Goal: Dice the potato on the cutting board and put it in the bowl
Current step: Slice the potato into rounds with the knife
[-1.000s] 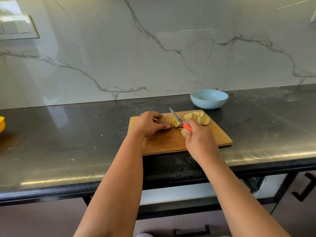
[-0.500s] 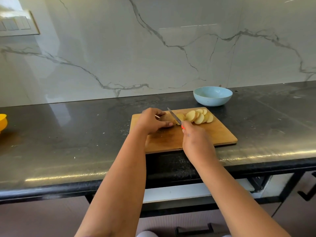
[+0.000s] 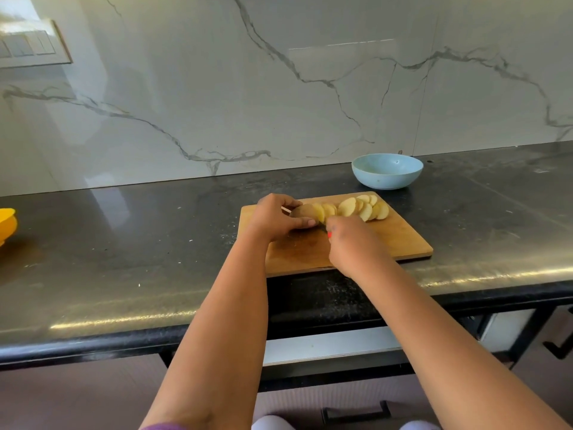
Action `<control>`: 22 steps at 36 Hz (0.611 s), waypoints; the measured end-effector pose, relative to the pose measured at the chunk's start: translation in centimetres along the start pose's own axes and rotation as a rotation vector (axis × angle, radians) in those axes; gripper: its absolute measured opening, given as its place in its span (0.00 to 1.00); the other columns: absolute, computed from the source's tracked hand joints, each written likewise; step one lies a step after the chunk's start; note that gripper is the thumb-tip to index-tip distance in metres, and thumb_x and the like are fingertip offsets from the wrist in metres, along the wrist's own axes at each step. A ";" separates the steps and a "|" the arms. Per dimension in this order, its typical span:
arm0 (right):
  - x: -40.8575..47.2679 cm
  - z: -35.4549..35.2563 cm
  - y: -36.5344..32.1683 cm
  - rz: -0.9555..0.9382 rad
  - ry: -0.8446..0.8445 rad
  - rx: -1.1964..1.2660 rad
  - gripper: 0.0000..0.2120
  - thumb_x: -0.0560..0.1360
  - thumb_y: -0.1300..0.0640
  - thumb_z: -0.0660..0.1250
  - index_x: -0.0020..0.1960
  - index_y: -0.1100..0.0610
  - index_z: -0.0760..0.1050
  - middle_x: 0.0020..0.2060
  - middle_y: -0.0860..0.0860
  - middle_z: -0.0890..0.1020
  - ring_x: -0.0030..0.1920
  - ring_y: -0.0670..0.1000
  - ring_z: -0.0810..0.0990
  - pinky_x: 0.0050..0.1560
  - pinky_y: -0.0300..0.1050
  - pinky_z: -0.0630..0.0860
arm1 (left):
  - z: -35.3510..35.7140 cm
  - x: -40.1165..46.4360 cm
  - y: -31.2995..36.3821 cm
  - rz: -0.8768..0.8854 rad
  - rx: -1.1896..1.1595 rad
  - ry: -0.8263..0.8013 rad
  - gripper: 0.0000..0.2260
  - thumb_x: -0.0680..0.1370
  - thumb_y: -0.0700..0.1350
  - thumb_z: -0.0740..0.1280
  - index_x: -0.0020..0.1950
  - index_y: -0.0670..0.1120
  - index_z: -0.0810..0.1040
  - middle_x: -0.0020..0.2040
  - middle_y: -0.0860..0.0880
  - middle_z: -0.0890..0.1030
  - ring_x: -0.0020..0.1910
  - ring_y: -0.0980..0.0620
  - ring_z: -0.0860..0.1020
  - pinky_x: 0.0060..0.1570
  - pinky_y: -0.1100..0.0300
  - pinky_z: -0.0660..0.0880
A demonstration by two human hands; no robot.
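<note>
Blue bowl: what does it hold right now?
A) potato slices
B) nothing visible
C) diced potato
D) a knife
B: the blue bowl shows only its bare inside, while the potato slices all lie on the cutting board.

Black speckled counter (image 3: 124,243), glossy. White marble backsplash (image 3: 310,88), grey veins. Switch panel (image 3: 28,46) on wall upper left. Yellow object (image 3: 6,225) at counter's left edge, cropped.
</note>
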State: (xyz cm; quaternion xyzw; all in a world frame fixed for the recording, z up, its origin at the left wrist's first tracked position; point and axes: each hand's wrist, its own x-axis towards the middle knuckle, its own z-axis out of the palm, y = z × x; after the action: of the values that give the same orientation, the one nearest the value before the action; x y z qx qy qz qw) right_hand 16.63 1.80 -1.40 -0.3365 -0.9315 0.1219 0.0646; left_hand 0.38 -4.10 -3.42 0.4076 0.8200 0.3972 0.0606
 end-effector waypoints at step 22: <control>-1.0 -0.2 10.6 -0.172 0.083 0.338 0.06 0.78 0.51 0.66 0.53 0.42 0.78 0.41 0.41 0.79 0.45 0.46 0.78 0.43 0.41 0.72 | -0.1 0.2 -0.4 0.002 0.003 -0.053 0.28 0.68 0.54 0.78 0.66 0.50 0.77 0.57 0.53 0.78 0.52 0.55 0.76 0.39 0.69 0.70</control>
State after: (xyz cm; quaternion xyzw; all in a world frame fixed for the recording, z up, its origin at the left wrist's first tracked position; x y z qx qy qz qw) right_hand 23.91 9.09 -4.12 -0.2449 -0.9196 0.2567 0.1689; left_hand -0.03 -4.16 -3.57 0.4188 0.8185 0.3848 0.0815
